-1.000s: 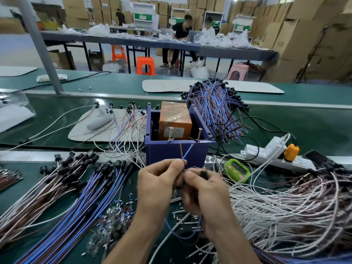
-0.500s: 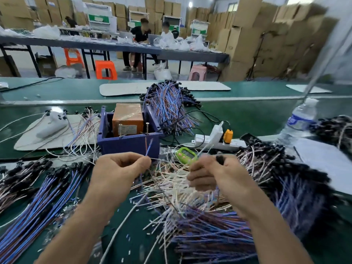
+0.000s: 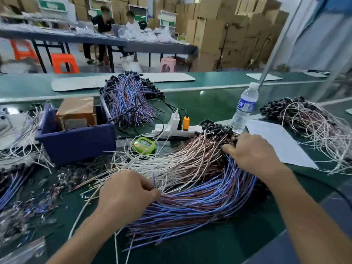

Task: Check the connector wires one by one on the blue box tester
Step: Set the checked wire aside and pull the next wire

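The blue box tester (image 3: 76,143) stands at the left with an orange unit (image 3: 76,111) inside it. In front of me lies a big fan of blue, brown and white connector wires (image 3: 200,197) with black connectors (image 3: 219,130) at its far end. My left hand (image 3: 129,193) pinches the bare ends of a blue wire at the near side of the fan; a short blue tip sticks up above the thumb. My right hand (image 3: 251,151) reaches over the black connector end, its fingers curled down among the connectors, apparently on the same wire's connector.
A green timer (image 3: 144,145) and a white power strip (image 3: 177,129) lie behind the wires. A water bottle (image 3: 244,107) and a white sheet (image 3: 278,145) are at the right. More wire bundles lie at the back (image 3: 129,100), far right (image 3: 312,126) and left (image 3: 11,183).
My view has swung right, away from the blue box. Both hands moved from in front of the box down onto the wire pile at the right, spreading apart.
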The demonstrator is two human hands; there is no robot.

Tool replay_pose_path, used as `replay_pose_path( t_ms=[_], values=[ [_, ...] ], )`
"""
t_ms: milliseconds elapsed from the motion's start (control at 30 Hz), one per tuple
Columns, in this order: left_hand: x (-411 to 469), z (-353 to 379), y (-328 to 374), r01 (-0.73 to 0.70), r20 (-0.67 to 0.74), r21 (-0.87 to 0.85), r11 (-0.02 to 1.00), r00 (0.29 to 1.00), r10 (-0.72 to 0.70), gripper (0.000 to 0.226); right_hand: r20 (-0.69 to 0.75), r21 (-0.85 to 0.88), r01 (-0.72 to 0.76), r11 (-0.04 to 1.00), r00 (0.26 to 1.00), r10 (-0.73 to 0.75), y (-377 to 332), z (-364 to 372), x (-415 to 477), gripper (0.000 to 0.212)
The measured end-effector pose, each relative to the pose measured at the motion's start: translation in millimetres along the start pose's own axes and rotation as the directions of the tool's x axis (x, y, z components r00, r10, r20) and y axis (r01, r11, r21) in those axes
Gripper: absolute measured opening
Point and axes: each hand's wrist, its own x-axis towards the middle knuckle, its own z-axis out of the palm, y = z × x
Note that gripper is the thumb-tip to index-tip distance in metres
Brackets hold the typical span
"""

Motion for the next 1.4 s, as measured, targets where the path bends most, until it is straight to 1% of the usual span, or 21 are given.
replay_pose_path(
  t_ms=[33,100,200,333,400,467,567,667,733,800,933,1000,1133,1233,1267,1333,1400],
  values=[
    [0,4,3,0.008,-0.006,0.005,1.000,1.000,-0.008,0.028,-0.029,-0.047,0.015,0.999,0.999,-0.016,0,6,-1,0.049],
    [2,10,7,0.013,-0.018,0.019,1.000,1.000,-0.013,0.029,-0.134,-0.139,0.046,0.989,0.989,-0.065,1,17,-2,0.050],
    [3,15,9,0.019,-0.016,0.015,1.000,1.000,-0.019,0.031,-0.261,-0.177,0.048,0.983,0.961,-0.093,-2,26,-9,0.045],
    [4,13,6,0.049,-0.037,-0.013,0.999,0.998,-0.049,0.038,-0.369,-0.123,0.025,0.992,0.927,-0.069,-7,38,-20,0.044],
    [3,11,3,0.050,-0.061,-0.039,0.998,0.997,-0.052,0.033,-0.441,-0.055,0.051,0.997,0.895,-0.070,-13,42,-28,0.044],
    [1,9,2,0.050,-0.084,-0.068,0.996,0.995,-0.055,0.025,-0.479,0.030,0.107,0.994,0.874,-0.080,-25,44,-39,0.044],
    [1,7,0,0.060,-0.141,-0.155,0.986,0.987,-0.083,0.026,-0.433,0.109,0.209,0.972,0.890,-0.143,-55,50,-52,0.040],
    [0,-1,-4,0.047,-0.184,-0.239,0.970,0.978,-0.093,0.017,-0.338,0.178,0.326,0.928,0.906,-0.253,-94,59,-63,0.035],
    [-1,-8,-11,0.035,-0.215,-0.272,0.962,0.972,-0.096,0.015,-0.287,0.250,0.392,0.885,0.903,-0.319,-125,63,-69,0.029],
    [-2,-13,-25,0.038,-0.259,-0.306,0.951,0.958,-0.122,0.015,-0.252,0.323,0.435,0.840,0.895,-0.367,-156,67,-75,0.027],
    [-8,-26,-67,0.059,-0.357,-0.386,0.921,0.910,-0.208,0.017,-0.225,0.428,0.482,0.765,0.876,-0.426,-208,76,-86,0.028],
    [-14,-36,-91,0.069,-0.388,-0.421,0.905,0.888,-0.248,0.021,-0.216,0.477,0.499,0.724,0.865,-0.453,-233,79,-92,0.028],
    [-24,-51,-145,0.110,-0.465,-0.432,0.895,0.823,-0.326,0.030,-0.151,0.564,0.516,0.645,0.832,-0.534,-290,88,-111,0.029],
    [-30,-60,-180,0.202,-0.530,-0.395,0.896,0.747,-0.402,0.018,-0.035,0.611,0.506,0.609,0.786,-0.618,-330,96,-123,0.019],
    [-33,-63,-190,0.238,-0.563,-0.377,0.895,0.708,-0.425,0.015,0.015,0.617,0.503,0.605,0.761,-0.648,-342,99,-125,0.015],
    [-37,-68,-208,0.272,-0.632,-0.357,0.893,0.634,-0.446,0.019,0.095,0.605,0.509,0.612,0.717,-0.690,-364,106,-127,0.010],
    [-41,-71,-224,0.266,-0.672,-0.347,0.899,0.598,-0.437,0.027,0.164,0.588,0.512,0.626,0.682,-0.712,-382,109,-127,0.020]
  ],
)
